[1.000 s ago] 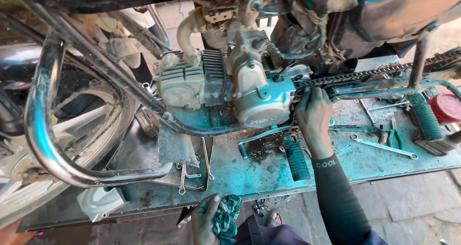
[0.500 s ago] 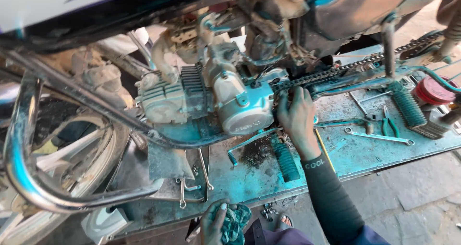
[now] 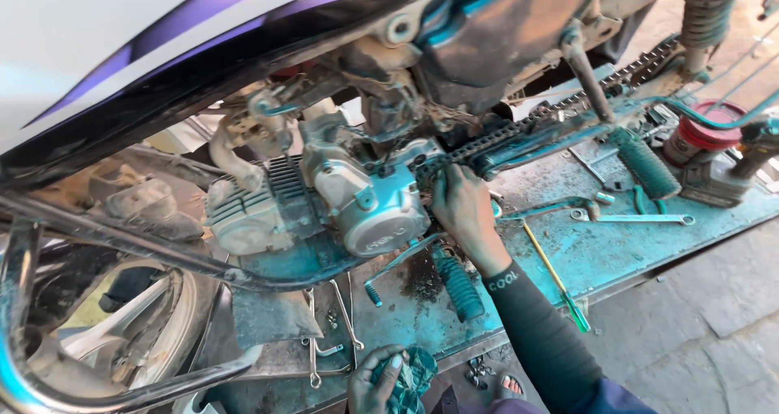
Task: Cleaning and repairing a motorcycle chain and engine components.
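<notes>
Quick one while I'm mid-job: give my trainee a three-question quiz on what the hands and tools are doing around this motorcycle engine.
1. True or false: the right hand rests at the engine side cover, beside the drive chain.
2. What does the left hand grip?
A. a spanner
B. a crumpled teal rag
C. a red can
3. Fill in: the long screwdriver lies on the metal ____ to the right of the right forearm.

Key: 1 true; 2 B; 3 platform.
</notes>
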